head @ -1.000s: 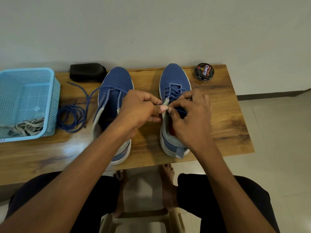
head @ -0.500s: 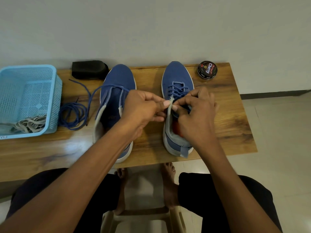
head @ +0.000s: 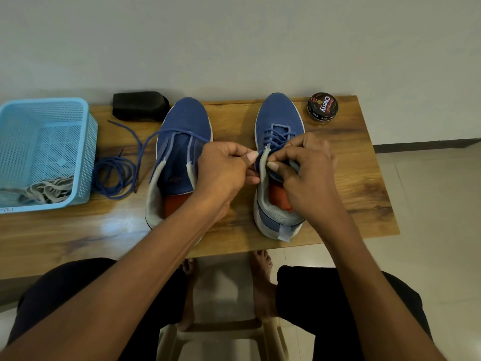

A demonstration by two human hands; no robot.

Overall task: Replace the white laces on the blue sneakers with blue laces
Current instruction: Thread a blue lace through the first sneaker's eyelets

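Observation:
Two blue sneakers stand side by side on the wooden table (head: pixel 338 183), toes towards the wall. The right sneaker (head: pixel 279 118) has a blue lace (head: pixel 276 135) criss-crossed through its front eyelets. My left hand (head: pixel 223 169) and my right hand (head: pixel 304 165) meet at its left upper eyelet edge, both pinching the lace there. The left sneaker (head: pixel 186 121) has a second blue lace (head: pixel 114 175) through only its front eyelets, the rest coiled on the table to its left. White laces (head: pixel 44 190) lie in the light blue basket (head: pixel 86 118).
A black sponge block (head: pixel 139 105) lies at the back edge by the wall. A round shoe polish tin (head: pixel 322 105) sits at the back right. My knees and bare feet are under the table's near edge, above a plastic stool (head: pixel 223 334).
The view has shifted slightly. Both hands stay pinched at the right sneaker's upper left eyelet; the fingers have shifted a little on the lace.

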